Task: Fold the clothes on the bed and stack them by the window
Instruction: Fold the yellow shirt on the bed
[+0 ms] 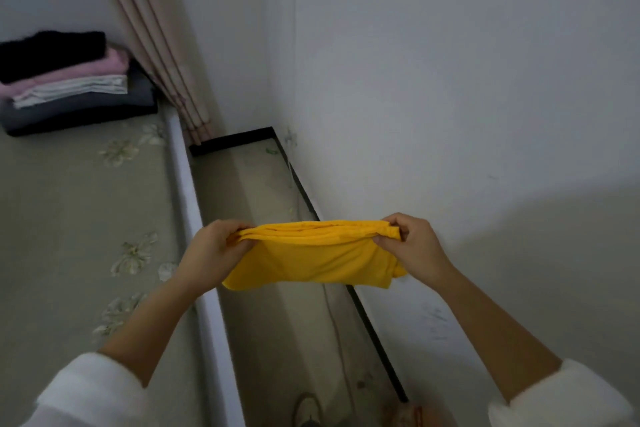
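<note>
Bed (69, 218) w/ floral cover carries folded stack (69, 87) at far corner, dark grey piece (86, 107) at btm. Floor (263, 204) btwn bed & wall (450, 80): one shoe (306, 409).

White fleecy left sleeve (86, 392), matching white right sleeve (561, 399)

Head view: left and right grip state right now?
Left grip: closed, holding the left end of the folded yellow fabric garment.
Right grip: closed, holding the right end of the same garment.

Left hand (211, 246) and right hand (412, 246) pinch folded yellow garment (311, 260); clothes stack (69, 83) beyond.
</note>
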